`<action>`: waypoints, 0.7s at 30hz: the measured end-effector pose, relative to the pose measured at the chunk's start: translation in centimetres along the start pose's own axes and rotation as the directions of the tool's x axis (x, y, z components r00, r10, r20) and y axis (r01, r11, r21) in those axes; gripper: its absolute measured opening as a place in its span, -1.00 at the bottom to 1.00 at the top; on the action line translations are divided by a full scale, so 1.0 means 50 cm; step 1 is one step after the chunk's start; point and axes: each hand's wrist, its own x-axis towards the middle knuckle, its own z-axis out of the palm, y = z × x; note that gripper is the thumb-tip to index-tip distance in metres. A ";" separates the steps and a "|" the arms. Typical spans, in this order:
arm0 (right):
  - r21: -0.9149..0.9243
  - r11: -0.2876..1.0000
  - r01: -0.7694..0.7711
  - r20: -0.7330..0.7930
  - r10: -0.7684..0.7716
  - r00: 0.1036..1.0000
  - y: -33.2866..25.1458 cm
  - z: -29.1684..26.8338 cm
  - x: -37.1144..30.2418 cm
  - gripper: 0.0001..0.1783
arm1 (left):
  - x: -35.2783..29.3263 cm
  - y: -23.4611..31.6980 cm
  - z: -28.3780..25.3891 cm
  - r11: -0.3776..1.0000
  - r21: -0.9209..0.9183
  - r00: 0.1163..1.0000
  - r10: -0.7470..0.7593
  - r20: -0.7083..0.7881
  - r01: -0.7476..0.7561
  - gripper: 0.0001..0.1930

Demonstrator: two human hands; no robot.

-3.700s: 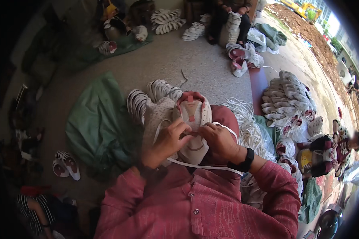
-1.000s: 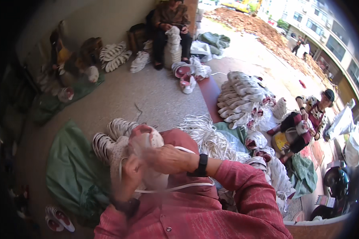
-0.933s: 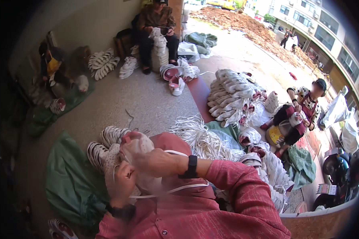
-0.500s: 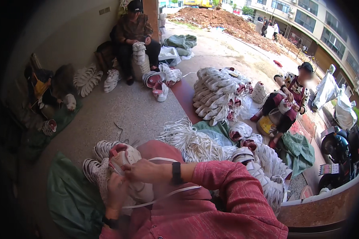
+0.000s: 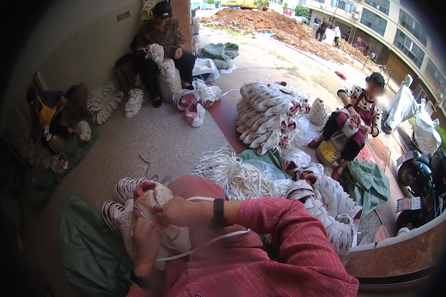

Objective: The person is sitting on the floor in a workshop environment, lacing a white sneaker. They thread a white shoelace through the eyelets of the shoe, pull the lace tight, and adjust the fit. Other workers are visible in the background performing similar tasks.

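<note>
A pale shoe (image 5: 159,193) with a pink lining rests on my lap, its opening upward. My right hand (image 5: 177,212) is closed at the shoe's lacing area, fingertips pinched on what looks like a shoelace. Just below, my left hand (image 5: 145,240) is closed against the shoe's near edge, its fingertips close to the right ones. A long white shoelace (image 5: 210,242) trails in a loop over my lap. The exact grip is partly hidden by my fingers. More striped white shoes (image 5: 115,214) lie just left of the held one.
A heap of white laces (image 5: 238,173) lies ahead, with stacked shoes (image 5: 327,198) to its right and a taller pile (image 5: 267,116) behind. A green sack (image 5: 86,247) is at my left. Two co-workers (image 5: 163,44) (image 5: 364,111) sit handling shoes. A scooter (image 5: 421,183) stands far right.
My hands stay at the shoe with only slight finger movement. The view has shifted a little. The co-worker at the back has lifted a shoe to the left, apart from the one below.
</note>
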 end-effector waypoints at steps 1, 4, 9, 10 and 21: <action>0.002 1.000 0.011 0.002 -0.011 1.000 -0.002 -0.008 -0.001 -0.80 | -0.003 0.002 -0.001 1.000 0.006 0.999 0.026 -0.024 -0.026 -0.88; 0.021 1.000 0.023 0.008 -0.023 1.000 -0.001 -0.012 -0.006 -0.80 | -0.013 0.014 -0.020 0.994 0.079 0.996 0.079 -0.036 -0.076 -0.89; 0.023 1.000 0.001 -0.031 -0.001 1.000 -0.007 -0.005 -0.003 -0.76 | -0.070 -0.064 -0.075 0.987 0.035 0.985 -0.157 -0.067 0.160 -0.90; 0.016 1.000 -0.027 -0.022 0.027 0.999 -0.009 0.002 0.000 -0.75 | -0.074 -0.066 -0.088 0.976 0.033 0.975 -0.215 -0.064 0.217 -0.90; -0.092 0.995 -0.025 -0.052 0.021 0.998 -0.019 0.006 0.007 -0.64 | 0.003 -0.037 -0.023 0.944 0.314 0.966 0.021 0.259 -0.105 -0.75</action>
